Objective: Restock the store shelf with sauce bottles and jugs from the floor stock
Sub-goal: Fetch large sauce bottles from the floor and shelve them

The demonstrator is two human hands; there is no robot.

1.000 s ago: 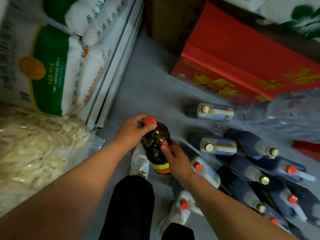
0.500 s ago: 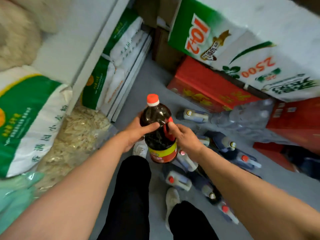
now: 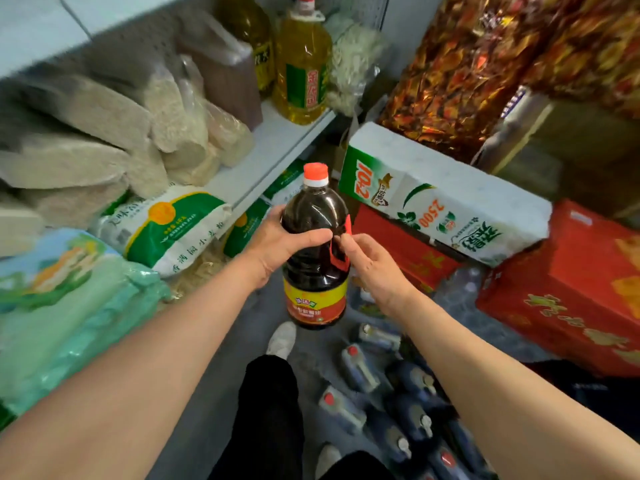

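Small grocery shop, stockroom-like aisle. White metal shelf at upper left of frame loaded with clear bags of grain and yellow cooking oil jugs. Flour sacks with green printed labels stacked below at left. Red printed cartons and a white-green carton piled at right. Many sauce bottles lying on the grey floor, bottom centre.

White-green box: "10+2", "2500", printed upside down. Sauce bottle label: unreadable.
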